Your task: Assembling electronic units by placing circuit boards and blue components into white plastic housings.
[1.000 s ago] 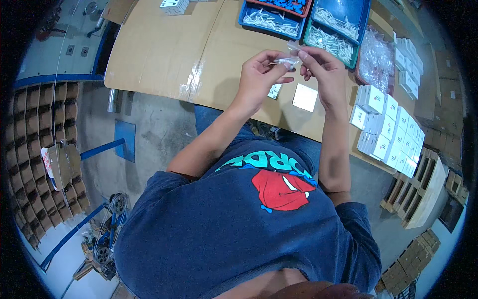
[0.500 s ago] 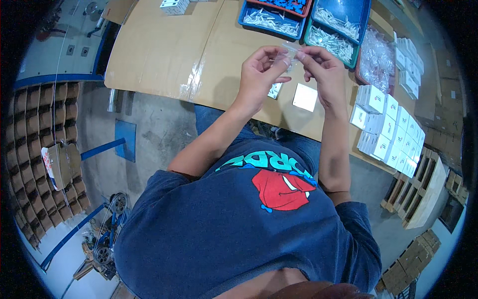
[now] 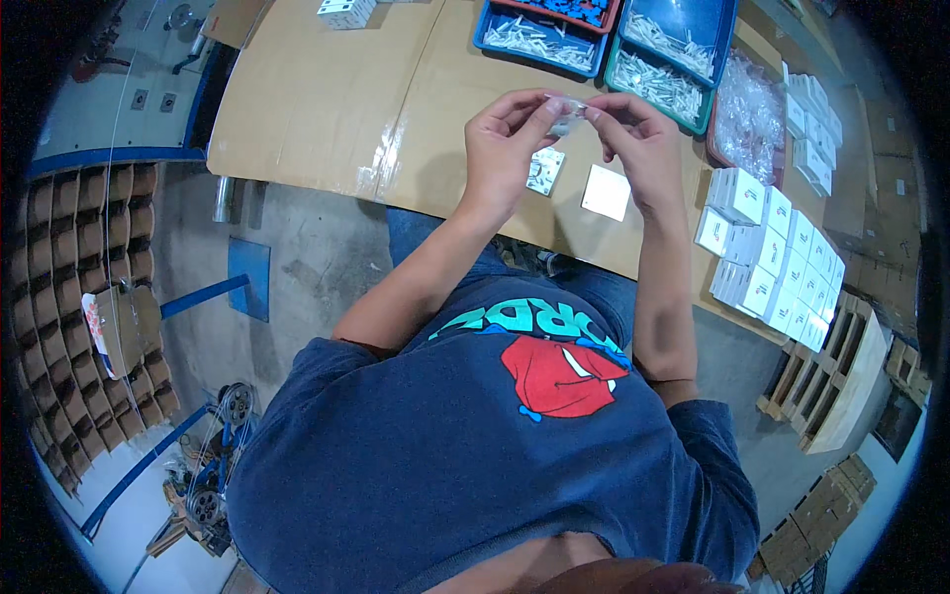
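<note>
Between my two hands is a small clear plastic bag [image 3: 568, 111], held above the cardboard-topped table. The thumb and fingers of my left hand [image 3: 507, 139] pinch its left side. My right hand [image 3: 638, 139] grips the other side between thumb and forefinger. Something small and pale seems to be inside the bag, too small to name. Below my hands lie a white square plate with dark marks [image 3: 544, 170], next to my left hand, and a plain white square plate [image 3: 606, 192], next to my right wrist.
At the far side stand a blue tray [image 3: 480, 42] and a green tray [image 3: 701, 127] of white slender pieces. A red tray [image 3: 714, 148] holds clear plastic bags [image 3: 747, 114]. White boxes [image 3: 772, 252] are stacked at the right edge. Another white box [image 3: 346, 12] sits far left.
The bag has tilted and become crumpled between my fingers. My left hand has shifted slightly left, uncovering more of the marked white plate.
</note>
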Demonstrator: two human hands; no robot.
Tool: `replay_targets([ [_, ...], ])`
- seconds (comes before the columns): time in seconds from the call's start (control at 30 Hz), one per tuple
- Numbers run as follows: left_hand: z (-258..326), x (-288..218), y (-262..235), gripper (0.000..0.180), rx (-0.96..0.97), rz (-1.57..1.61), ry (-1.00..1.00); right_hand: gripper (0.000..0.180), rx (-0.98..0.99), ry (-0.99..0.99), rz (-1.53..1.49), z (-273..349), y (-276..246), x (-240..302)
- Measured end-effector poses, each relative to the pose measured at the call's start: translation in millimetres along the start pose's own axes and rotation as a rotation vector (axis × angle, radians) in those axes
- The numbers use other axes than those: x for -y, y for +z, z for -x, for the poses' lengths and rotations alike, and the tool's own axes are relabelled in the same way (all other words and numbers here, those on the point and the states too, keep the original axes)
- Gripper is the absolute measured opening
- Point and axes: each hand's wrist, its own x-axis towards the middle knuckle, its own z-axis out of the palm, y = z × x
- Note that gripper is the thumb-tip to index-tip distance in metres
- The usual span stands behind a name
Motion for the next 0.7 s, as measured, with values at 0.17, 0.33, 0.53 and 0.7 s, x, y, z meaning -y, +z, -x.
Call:
replay_targets([
  [0.17,-0.4,2.1,-1.3,0.021,-0.004,0.0,-0.004,0.013,-0.038,-0.042,0.049,-0.8,3.2,-3.8],
  [0.33,-0.4,0.1,-2.6,0.022,0.011,-0.044,-0.007,0.012,-0.047,-0.088,0.073,-1.7,4.6,-5.5],
  [0.53,-0.8,-2.7,-3.2,0.022,0.016,-0.026,-0.021,0.012,-0.033,-0.009,0.005,-2.5,1.8,-5.6],
  [0.7,0.0,-3.7,-2.7,0.022,-0.003,-0.043,-0.034,0.012,-0.038,-0.014,0.009,-1.3,5.6,-1.5],
])
